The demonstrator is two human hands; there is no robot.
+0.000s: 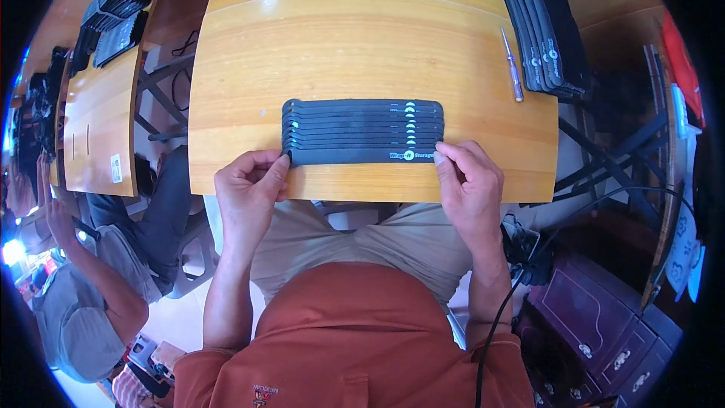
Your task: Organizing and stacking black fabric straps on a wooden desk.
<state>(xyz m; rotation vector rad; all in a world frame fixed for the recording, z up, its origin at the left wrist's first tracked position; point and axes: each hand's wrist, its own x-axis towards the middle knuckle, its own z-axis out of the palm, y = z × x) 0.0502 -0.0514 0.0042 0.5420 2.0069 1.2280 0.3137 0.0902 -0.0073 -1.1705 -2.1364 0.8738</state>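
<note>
A fanned stack of dark fabric straps (pixel 343 125) lies flat near the front edge of the wooden table (pixel 355 45). Each strap overlaps the one behind it, and a small round light-green mark shows toward the right end of several. My left hand (pixel 253 177) pinches the near left corner of the stack between thumb and fingers. At the near right corner, my right hand (pixel 470 177) grips the front strap the same way. The undersides of the straps are hidden.
A screwdriver (pixel 513 68) with a translucent handle lies on the table's right side, beside bundled dark straps (pixel 545 34). More bundles (pixel 117 7) sit on a neighbouring table (pixel 102 128) at left, where another person (pixel 91 295) sits. A black cable (pixel 507 302) runs past my right arm.
</note>
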